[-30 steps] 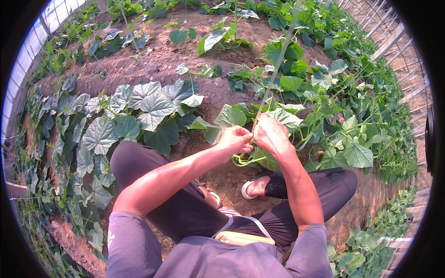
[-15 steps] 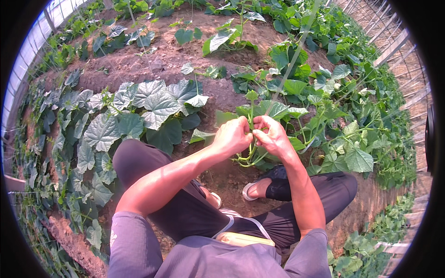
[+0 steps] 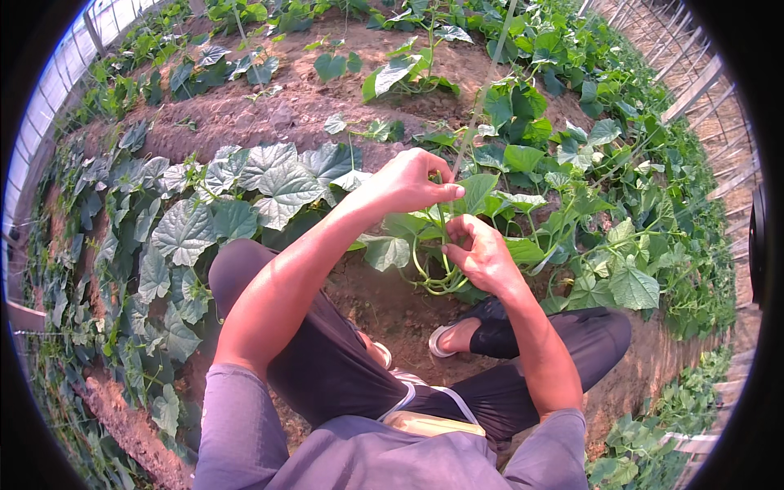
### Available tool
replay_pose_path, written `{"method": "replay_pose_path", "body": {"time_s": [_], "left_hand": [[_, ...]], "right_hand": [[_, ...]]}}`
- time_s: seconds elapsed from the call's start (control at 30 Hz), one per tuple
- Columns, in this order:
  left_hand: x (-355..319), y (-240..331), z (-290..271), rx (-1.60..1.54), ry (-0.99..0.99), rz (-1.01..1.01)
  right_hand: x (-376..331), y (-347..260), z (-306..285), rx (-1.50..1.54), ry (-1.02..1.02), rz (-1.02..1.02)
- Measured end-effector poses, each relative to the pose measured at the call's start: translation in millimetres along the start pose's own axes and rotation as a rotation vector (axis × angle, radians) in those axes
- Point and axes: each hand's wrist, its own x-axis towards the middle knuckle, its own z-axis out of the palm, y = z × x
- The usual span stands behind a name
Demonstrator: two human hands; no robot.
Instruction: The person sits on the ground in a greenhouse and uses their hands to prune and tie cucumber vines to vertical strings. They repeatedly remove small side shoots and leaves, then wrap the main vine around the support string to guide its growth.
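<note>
A cucumber vine (image 3: 442, 219) rises from the soil in front of me, its lower stems (image 3: 433, 284) looped near the ground. At the upper stem is my left hand (image 3: 408, 184), its fingers curled round the vine and the thumb pointing right; part of the grip is hidden behind the hand. Lower down, my right hand (image 3: 483, 255) pinches the stem between thumb and forefinger. A pale string (image 3: 487, 86) runs upward from beside the left hand. Broad leaves (image 3: 385, 251) of the plant hang beside both hands.
Large-leaved vines (image 3: 282, 184) cover the ground at left, and denser ones (image 3: 629, 278) spread at right. Bare soil ridges (image 3: 237, 118) lie beyond. My bent knees (image 3: 237, 269) flank the plant. A pale yellow box-like item (image 3: 429, 422) sits at my waist.
My hands were together on the stem. The left has moved up along the vine and slightly right; the right has shifted a little down. More of the stem and leaves now shows between them.
</note>
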Motion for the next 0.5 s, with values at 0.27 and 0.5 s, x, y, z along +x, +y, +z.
{"method": "replay_pose_path", "body": {"time_s": [0.27, 0.5], "left_hand": [[19.5, 8.2, -7.4, -0.560, -0.007, -0.344], [16.4, 7.3, 8.9, -0.750, 0.140, -0.289]], "right_hand": [[-0.2, 4.3, -18.5, 0.026, 0.066, -0.048], [22.8, 26.9, -24.0, 0.286, 0.212, 0.022]]}}
